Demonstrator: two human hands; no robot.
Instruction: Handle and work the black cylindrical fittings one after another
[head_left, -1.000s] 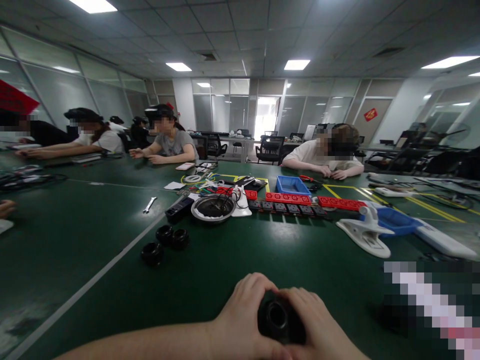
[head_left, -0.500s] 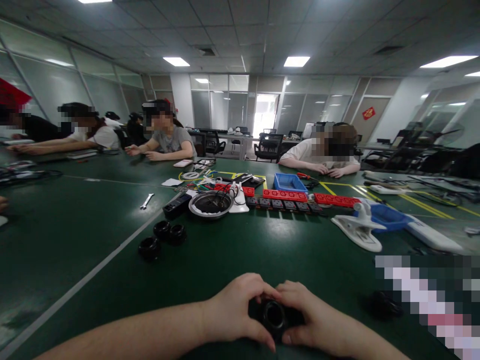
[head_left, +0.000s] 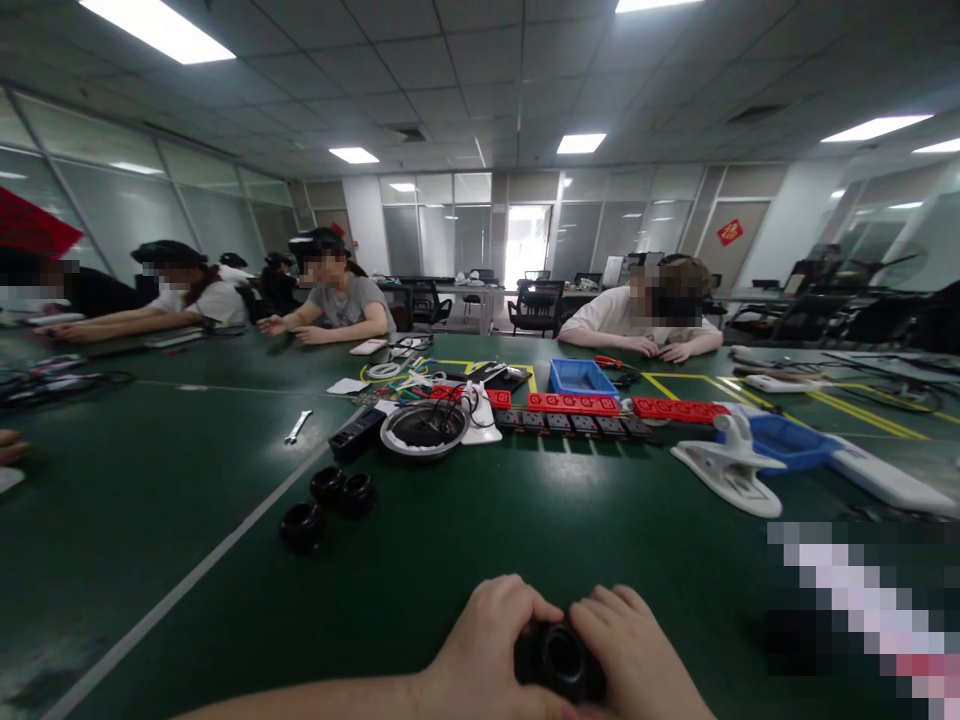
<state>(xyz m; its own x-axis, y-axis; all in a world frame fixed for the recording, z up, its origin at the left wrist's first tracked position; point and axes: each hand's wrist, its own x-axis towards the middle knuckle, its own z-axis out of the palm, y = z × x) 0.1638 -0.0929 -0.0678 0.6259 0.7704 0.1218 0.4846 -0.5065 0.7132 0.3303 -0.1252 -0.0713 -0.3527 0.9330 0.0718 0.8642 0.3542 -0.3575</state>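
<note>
Here you sit at a big dark green table point(head_left: 525, 520) with a pale line point(head_left: 187, 585) running across it. The room is a wide office with glass walls and bright lights in the ceiling.

Other people sit along the far side of the table, arms resting on it.

Near the middle of the table you see a round metal bowl point(head_left: 424, 428) with wires in it. Just right of the bowl lie rows of red power strips point(head_left: 574, 403) and black power strips point(head_left: 577, 424), and behind them stands a blue tray point(head_left: 583, 377). A small wrench point(head_left: 298, 427) lies alone to the left. A big white clip point(head_left: 731, 462) rests far to the right.

Three black rings point(head_left: 330, 497) sit close together on the left, well apart from your hands.

Low down, close to you, your left hand point(head_left: 487, 650) and your right hand point(head_left: 637, 655) are wrapped around a black ring part point(head_left: 559, 660) from both sides. Your fingers curl over its top and squeeze it between them. Nothing lies between you and the three loose rings.
</note>
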